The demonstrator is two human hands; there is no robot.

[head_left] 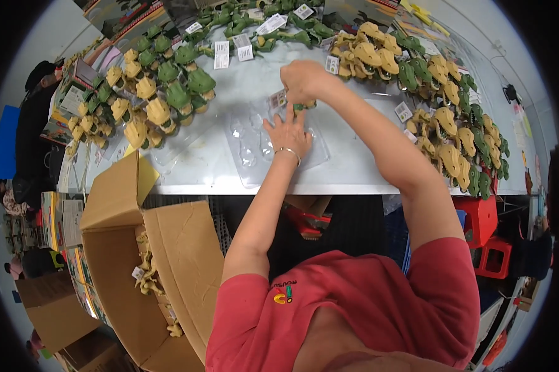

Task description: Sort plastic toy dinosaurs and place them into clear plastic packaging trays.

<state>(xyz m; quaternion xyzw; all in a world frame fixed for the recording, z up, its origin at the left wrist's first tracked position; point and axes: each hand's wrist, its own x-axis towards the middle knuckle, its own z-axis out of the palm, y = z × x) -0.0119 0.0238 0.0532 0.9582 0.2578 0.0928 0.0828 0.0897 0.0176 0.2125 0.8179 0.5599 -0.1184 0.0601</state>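
Hands over clear moulded plastic blister tray (254, 162) on pale grey worktop (354, 173), one pressing, one gripping a toy.

Left hand (287, 133) lies open, fingers spread flat on the tray, silver bangle at the wrist. Right hand (303, 79) sits at 12 o'clock from the left hand, closed around a small green plastic dinosaur toy with a white paper tag (278, 99), held just above the tray's far edge. Rows of green and yellow plastic dinosaur toys (155, 93) stand at 10 o'clock from the tray; another heap of green and yellow tagged dinosaur toys (453, 124) lies at 3 o'clock. Open brown cardboard box (168, 248) sits at 7 o'clock below the worktop edge, a few yellow toys inside.
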